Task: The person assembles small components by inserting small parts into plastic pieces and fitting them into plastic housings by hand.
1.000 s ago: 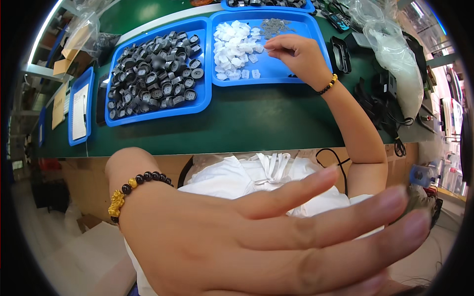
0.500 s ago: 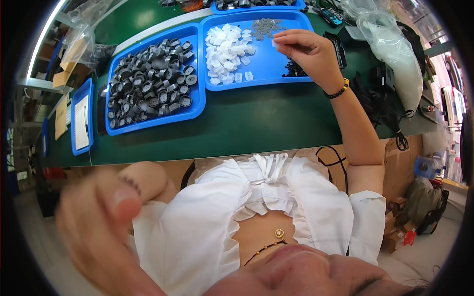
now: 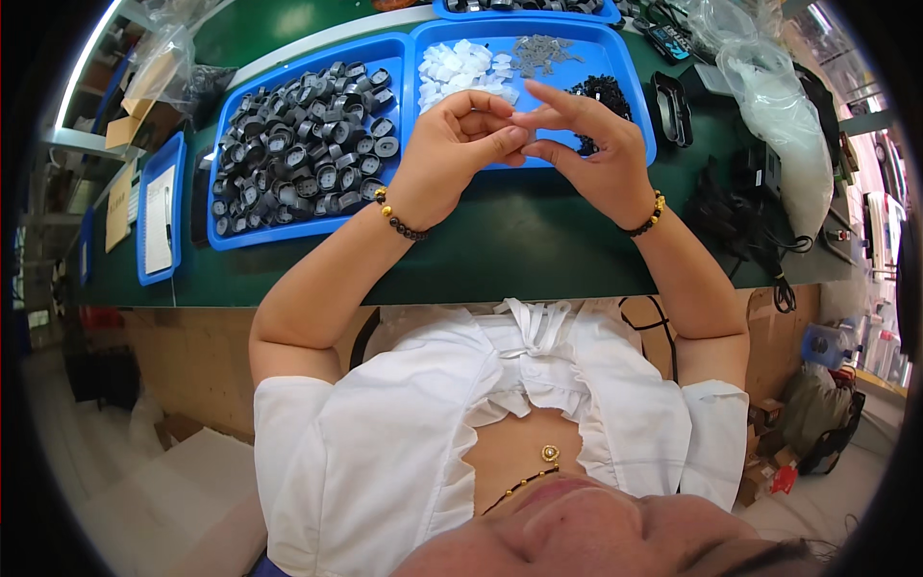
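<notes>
My left hand (image 3: 450,154) and my right hand (image 3: 601,154) meet fingertip to fingertip above the front part of a blue tray (image 3: 641,106). Pinched between their thumbs and fingers is a small white plastic piece (image 3: 528,137), mostly covered by the fingertips. Beneath and beyond the hands, that tray carries a heap of white translucent pieces (image 3: 461,67), a patch of small grey parts (image 3: 545,54) and a pile of small black parts (image 3: 604,94). Beside my left forearm, a second blue tray (image 3: 231,238) is heaped with black cup-like plastic parts (image 3: 298,144).
The green table (image 3: 538,240) carries a narrow blue tray (image 3: 176,207) with paper and a pen at the left. An open black case (image 3: 673,109), dark cables (image 3: 750,216) and a clear bag of white material (image 3: 793,144) lie at the right. Another filled tray (image 3: 524,13) stands behind.
My left hand has swung up from the lower left to join the right over the tray. My right hand has come slightly lower, with the white piece at its fingertips.
</notes>
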`<state>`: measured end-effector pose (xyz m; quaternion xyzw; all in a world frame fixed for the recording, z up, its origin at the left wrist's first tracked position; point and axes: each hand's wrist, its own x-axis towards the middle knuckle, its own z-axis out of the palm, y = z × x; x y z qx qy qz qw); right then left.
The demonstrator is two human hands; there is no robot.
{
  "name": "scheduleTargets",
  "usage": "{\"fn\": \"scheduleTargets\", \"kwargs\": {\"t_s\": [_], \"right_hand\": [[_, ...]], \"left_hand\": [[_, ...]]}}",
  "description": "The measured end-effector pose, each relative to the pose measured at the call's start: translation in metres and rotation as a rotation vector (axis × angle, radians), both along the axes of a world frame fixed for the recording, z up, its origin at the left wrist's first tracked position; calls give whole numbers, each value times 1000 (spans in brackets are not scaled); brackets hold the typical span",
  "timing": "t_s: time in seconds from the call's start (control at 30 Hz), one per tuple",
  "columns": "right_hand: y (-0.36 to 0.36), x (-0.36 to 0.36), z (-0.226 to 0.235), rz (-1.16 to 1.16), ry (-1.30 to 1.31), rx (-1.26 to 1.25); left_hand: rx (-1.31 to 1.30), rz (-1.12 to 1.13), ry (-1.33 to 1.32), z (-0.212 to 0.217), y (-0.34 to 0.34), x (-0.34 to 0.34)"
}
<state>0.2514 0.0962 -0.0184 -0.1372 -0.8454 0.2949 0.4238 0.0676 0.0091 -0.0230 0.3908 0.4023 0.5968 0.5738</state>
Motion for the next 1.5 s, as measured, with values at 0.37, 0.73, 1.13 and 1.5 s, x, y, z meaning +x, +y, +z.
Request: {"fn": "scheduleTargets", "kwargs": {"t_s": [0.37, 0.73, 1.13, 1.5], "right_hand": [[69, 35, -2, -459, -295, 16], [70, 14, -32, -376, -545, 495], [61, 18, -17, -358, -495, 206], [27, 13, 0, 157, -82, -635]], "left_hand": [[-52, 100, 162, -13, -7, 5], [-36, -28, -42, -21, -4, 1], [-44, -62, -63, -21, -4, 0], [-51, -33, -88, -18, -5, 2]]}}
